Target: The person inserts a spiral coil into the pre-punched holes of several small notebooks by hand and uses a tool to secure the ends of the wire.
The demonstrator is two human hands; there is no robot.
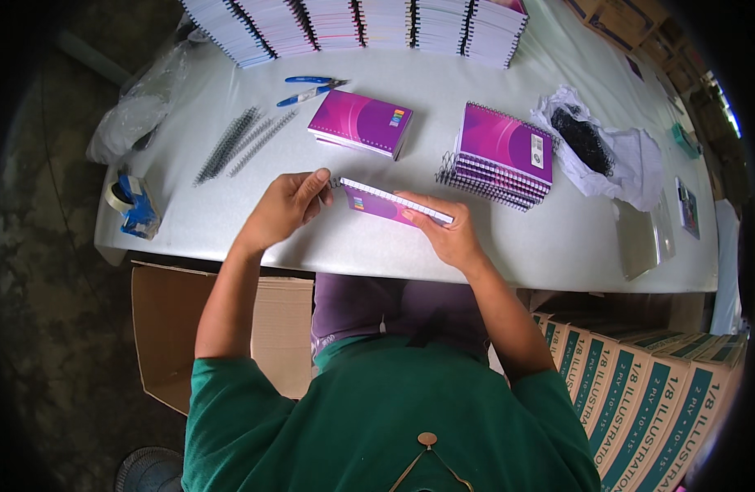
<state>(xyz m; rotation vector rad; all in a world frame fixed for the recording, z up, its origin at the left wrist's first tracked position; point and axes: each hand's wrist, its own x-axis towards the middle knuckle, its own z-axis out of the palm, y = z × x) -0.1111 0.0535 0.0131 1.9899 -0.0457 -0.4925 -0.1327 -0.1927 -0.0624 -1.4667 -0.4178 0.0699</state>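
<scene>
Near the table's front edge, my right hand point(453, 235) grips a small purple notebook point(369, 207), thumb on its cover and fingers behind the white page edge. The notebook is tilted, with its row of punched holes facing up. At its left end my left hand point(280, 209) is closed, thumb and fingertips pinching a dark spiral binding coil point(335, 184). How far the coil runs through the holes is hard to make out. Just beyond lies a stack of unbound purple notebooks point(359, 117). Spiral-bound purple notebooks point(506, 148) are piled to the right.
Loose coils point(230, 146) and blue-handled pliers point(303, 92) lie left of the stack. A tape dispenser point(137, 209) sits at the left edge. Dark coils point(581, 135) rest on white wrapping at right. Bound books point(377, 29) line the back. Cartons point(640, 394) stand below right.
</scene>
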